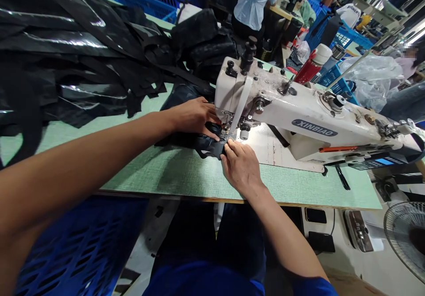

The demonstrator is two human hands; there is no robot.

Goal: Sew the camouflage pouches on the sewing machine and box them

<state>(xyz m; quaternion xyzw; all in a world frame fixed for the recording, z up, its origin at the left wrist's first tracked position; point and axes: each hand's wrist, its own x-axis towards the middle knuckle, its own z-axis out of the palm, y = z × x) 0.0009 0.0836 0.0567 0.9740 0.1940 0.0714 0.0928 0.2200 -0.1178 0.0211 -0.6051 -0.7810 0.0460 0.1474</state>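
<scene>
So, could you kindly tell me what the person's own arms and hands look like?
The left hand and right hand are bare, without gloves, rings or watch. The left arm and right arm are bare too; the right ends in a short blue sleeve.

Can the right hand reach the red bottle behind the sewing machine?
Probably not from where it is. The right hand sits at the front of the sewing machine, and the machine's white arm stands between it and the red bottle.

Black fabric piece point(209, 148), folded and bunched, lying beneath the left fingers point(212, 132), edge pressed by the right fingers point(229, 148)
</scene>
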